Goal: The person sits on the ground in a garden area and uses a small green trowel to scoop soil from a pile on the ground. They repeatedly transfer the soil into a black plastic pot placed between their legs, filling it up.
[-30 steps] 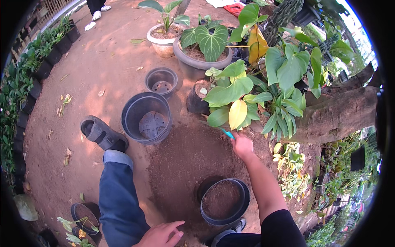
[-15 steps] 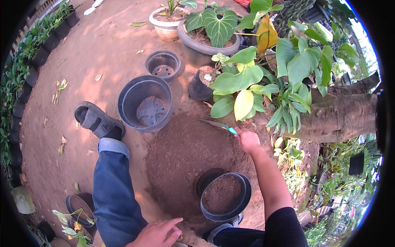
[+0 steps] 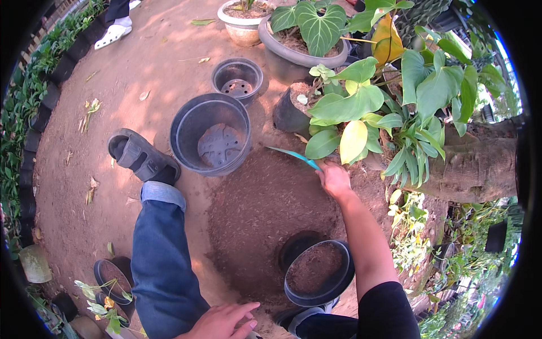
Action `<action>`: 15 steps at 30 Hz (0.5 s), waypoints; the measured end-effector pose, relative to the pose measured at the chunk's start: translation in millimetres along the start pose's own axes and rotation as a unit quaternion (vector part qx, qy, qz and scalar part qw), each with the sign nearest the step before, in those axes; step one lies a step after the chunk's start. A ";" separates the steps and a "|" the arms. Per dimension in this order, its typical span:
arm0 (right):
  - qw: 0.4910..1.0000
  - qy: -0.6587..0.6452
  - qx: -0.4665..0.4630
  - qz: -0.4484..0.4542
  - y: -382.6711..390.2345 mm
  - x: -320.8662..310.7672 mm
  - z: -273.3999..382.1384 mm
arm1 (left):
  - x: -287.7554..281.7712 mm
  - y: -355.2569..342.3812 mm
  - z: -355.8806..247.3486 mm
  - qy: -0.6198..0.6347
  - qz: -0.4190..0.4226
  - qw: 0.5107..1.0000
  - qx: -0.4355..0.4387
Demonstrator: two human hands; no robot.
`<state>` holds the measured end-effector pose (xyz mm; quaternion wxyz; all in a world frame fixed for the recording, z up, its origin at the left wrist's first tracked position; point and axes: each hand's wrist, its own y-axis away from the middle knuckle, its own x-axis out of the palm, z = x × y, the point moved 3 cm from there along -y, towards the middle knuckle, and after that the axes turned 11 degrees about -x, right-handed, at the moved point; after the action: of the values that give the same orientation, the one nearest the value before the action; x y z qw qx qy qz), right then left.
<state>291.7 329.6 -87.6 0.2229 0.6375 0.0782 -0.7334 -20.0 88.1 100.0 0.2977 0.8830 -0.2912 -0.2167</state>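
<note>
My right hand (image 3: 333, 179) is closed on a turquoise hand tool (image 3: 309, 161), likely a trowel or blade, whose tip points left over a patch of loose dark soil (image 3: 264, 203). A large empty black pot (image 3: 210, 134) stands just beyond the tool, left of its tip; a smaller black pot (image 3: 237, 80) with drainage holes is behind it. Leafy plants (image 3: 354, 101) hang close above my right hand. My left hand (image 3: 224, 321) rests low at the bottom edge, fingers loose and apart, holding nothing visible. An oval black pot (image 3: 318, 274) containing soil leans between my hands.
Potted plants (image 3: 305, 48) stand at the back, beside a tree trunk (image 3: 468, 164) on the right. Black planters (image 3: 38, 116) line the left edge. My sandalled left leg (image 3: 161, 237) stretches forward. Another person's foot (image 3: 113, 35) is at the upper left. Small pots (image 3: 111, 279) sit lower left.
My right hand has risen with the tool, whose blade now reaches further left across the soil, near the large pot. The other person's foot has moved nearer. The view has shifted slightly.
</note>
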 end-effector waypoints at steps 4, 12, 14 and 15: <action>0.998 -0.018 -0.051 0.019 8.1 -4.5 -7.1 | -1.5 0.8 0.0 0.029 0.015 0.999 -0.009; 0.998 -0.001 -0.051 -0.046 7.7 -14.3 -0.5 | -3.8 0.6 1.5 0.040 0.008 0.999 -0.003; 0.997 -0.007 -0.053 -0.060 -2.7 -15.8 9.7 | -3.4 0.9 1.7 0.040 0.005 0.999 -0.003; 0.997 0.008 -0.054 -0.060 -7.9 -12.4 10.0 | -3.1 0.3 0.9 0.039 0.005 0.999 0.000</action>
<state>280.4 335.5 -75.1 0.2125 0.6244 0.1576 -0.7350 -22.9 89.6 100.1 0.3100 0.8894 -0.2834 -0.1806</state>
